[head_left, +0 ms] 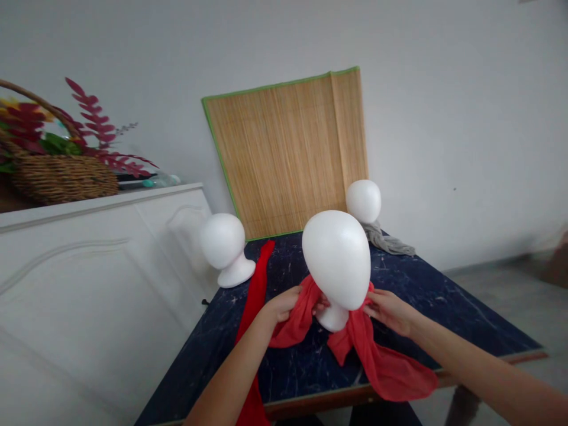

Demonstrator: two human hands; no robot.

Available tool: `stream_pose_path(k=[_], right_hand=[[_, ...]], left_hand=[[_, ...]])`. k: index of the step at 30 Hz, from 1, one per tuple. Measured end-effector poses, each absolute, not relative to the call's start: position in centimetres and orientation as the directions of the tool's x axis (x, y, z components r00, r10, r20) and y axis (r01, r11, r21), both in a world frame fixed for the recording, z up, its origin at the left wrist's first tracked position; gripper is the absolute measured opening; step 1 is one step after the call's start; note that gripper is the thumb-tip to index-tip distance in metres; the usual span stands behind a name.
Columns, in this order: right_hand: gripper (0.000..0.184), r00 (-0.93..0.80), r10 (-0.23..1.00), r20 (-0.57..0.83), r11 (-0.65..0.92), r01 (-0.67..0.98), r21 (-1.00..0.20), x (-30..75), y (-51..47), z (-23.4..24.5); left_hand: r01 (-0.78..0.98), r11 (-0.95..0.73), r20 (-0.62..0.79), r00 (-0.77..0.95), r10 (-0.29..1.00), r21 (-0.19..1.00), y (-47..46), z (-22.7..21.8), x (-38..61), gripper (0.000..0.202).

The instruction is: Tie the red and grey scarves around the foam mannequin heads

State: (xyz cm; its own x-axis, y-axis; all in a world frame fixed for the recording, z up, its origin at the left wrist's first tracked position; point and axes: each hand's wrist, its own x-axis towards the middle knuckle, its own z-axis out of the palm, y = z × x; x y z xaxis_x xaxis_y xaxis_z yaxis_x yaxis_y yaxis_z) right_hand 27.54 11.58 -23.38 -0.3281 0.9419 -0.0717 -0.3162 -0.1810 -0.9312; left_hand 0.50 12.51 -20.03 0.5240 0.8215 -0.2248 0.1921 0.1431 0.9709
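A white foam mannequin head (336, 254) stands on the table in front of me, on its narrow neck and base. Around the back of its neck runs a coral-red scarf (386, 370), whose ends hang down on both sides. My left hand (286, 303) is closed on the scarf left of the neck, with some fingertips showing behind the cloth. To the right of the neck, my right hand (390, 310) pinches the same scarf. One scarf end spreads over the table's front edge at the right. The part behind the head is hidden.
A second foam head (223, 241) stands at the left, beside a long bright red cloth (257, 290). Another foam head (364, 201) with a grey scarf (390, 242) is at the back right. A bamboo mat (288, 154) leans on the wall behind the dark blue table (465, 319).
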Motion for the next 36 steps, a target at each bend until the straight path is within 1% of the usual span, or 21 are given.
stream_pose_path(k=[1, 4, 7, 10, 13, 16, 19, 21, 23, 25, 28, 30, 32, 34, 36], right_hand=[[0.021, -0.282, 0.957, -0.066, -0.179, -0.396, -0.901, 27.0, 11.0, -23.8], [0.019, -0.183, 0.976, -0.12, -0.203, -0.551, -0.81, 25.6, 9.2, -24.2], [0.022, -0.115, 0.978, -0.176, -0.209, -0.635, -0.743, 24.3, 7.6, -23.8], [0.022, -0.125, 0.965, -0.229, -0.255, -0.632, -0.732, 23.6, 6.6, -23.5], [0.014, -0.143, 0.951, -0.276, -0.305, -0.602, -0.738, 23.3, 6.4, -23.5], [0.012, -0.162, 0.955, -0.247, -0.294, -0.615, -0.732, 22.9, 6.3, -23.6], [0.017, -0.132, 0.968, -0.212, -0.245, -0.668, -0.703, 22.0, 5.9, -23.1], [0.019, -0.096, 0.968, -0.232, -0.231, -0.703, -0.672, 21.2, 5.5, -22.2], [0.023, -0.073, 0.965, -0.25, -0.22, -0.742, -0.633, 20.4, 5.1, -21.3], [0.031, -0.061, 0.969, -0.24, -0.196, -0.782, -0.592, 19.6, 4.9, -20.4], [0.041, -0.026, 0.976, -0.217, -0.147, -0.81, -0.567, 18.4, 4.7, -19.8], [0.044, -0.003, 0.976, -0.219, -0.13, -0.81, -0.571, 17.8, 4.8, -19.9], [0.05, 0.013, 0.977, -0.211, -0.114, -0.81, -0.576, 17.4, 4.9, -20.2], [0.053, 0.008, 0.981, -0.194, -0.11, -0.799, -0.591, 17.5, 5.0, -20.6], [0.047, -0.037, 0.981, -0.193, -0.151, -0.769, -0.621, 18.1, 5.0, -21.0]], left_hand=[[0.151, 0.134, -0.192, 0.492, 0.849, 0.979, 12.0, -20.5, 0.7, 0.025], [0.07, 0.11, -0.129, 0.424, 0.897, 0.991, 10.5, -21.3, 1.4, 0.03], [0.048, 0.083, -0.096, 0.394, 0.914, 0.995, 9.6, -21.4, 1.7, 0.035], [0.073, 0.05, -0.075, 0.398, 0.914, 0.996, 9.3, -21.0, 1.6, 0.034], [0.12, 0.02, -0.068, 0.406, 0.912, 0.993, 9.4, -20.5, 1.2, 0.036], [0.153, 0.008, -0.071, 0.412, 0.908, 0.988, 9.4, -19.8, 0.9, 0.045], [0.171, -0.017, -0.062, 0.446, 0.893, 0.985, 9.1, -19.2, 0.8, 0.052], [0.19, -0.061, -0.039, 0.484, 0.874, 0.98, 9.0, -18.9, 0.9, 0.052], [0.217, -0.127, -0.005, 0.52, 0.854, 0.968, 8.9, -18.7, 1.1, 0.052], [0.248, -0.203, 0.037, 0.545, 0.837, 0.947, 9.0, -18.5, 1.4, 0.054], [0.29, -0.342, 0.128, 0.567, 0.814, 0.894, 8.9, -18.2, 2.2, 0.057], [0.336, -0.406, 0.19, 0.522, 0.831, 0.85, 8.7, -18.2, 2.8, 0.059], [0.395, -0.414, 0.227, 0.44, 0.869, 0.82, 8.5, -18.4, 3.4, 0.061], [0.412, -0.403, 0.245, 0.385, 0.89, 0.817, 8.3, -18.8, 3.8, 0.063], [0.393, -0.378, 0.231, 0.372, 0.899, 0.839, 8.3, -19.3, 4.0, 0.059]])
